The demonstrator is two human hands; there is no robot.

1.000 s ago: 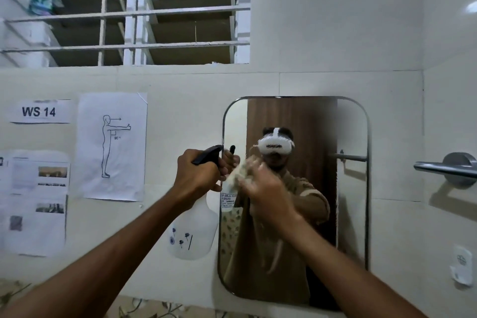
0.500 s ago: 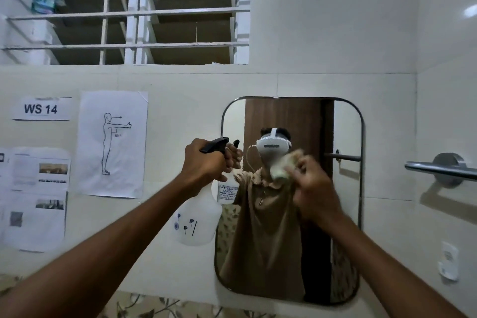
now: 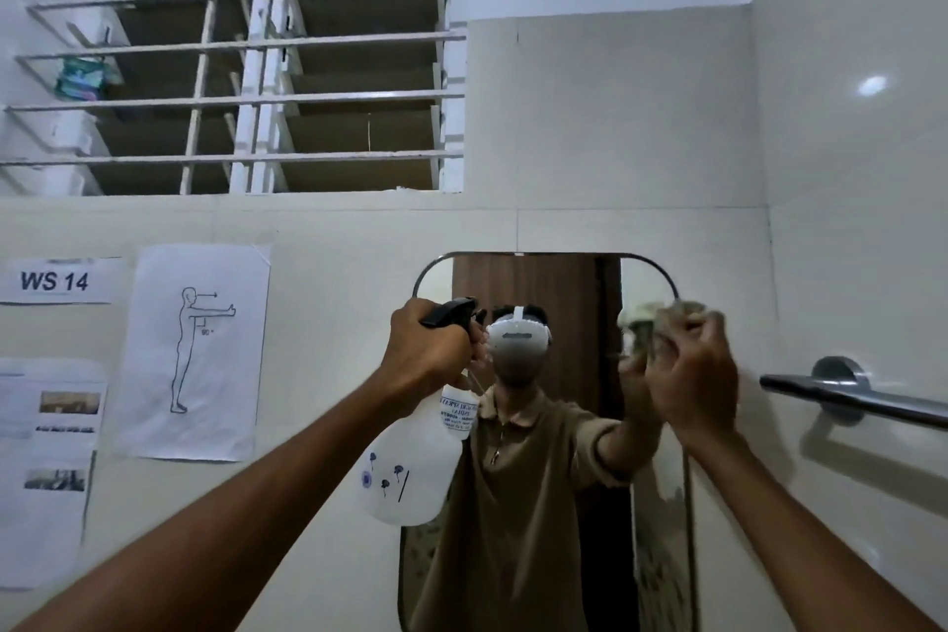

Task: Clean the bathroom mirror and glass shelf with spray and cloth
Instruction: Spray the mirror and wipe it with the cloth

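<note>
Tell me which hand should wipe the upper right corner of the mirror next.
Right. The right hand already grips the cloth at the mirror's upper right edge. The left hand grips the spray bottle near the left edge.

"WS 14" — on a wall sign [image 3: 55, 281]; "90°" on the figure poster [image 3: 192, 352]; bottle label unreadable.

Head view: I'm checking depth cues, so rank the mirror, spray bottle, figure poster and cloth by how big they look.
1. mirror, largest though partly hidden.
2. figure poster and spray bottle cover similar areas; the bottle is nearer the camera, so I won't rank them.
3. cloth, smallest, bunched in the right hand.
</note>
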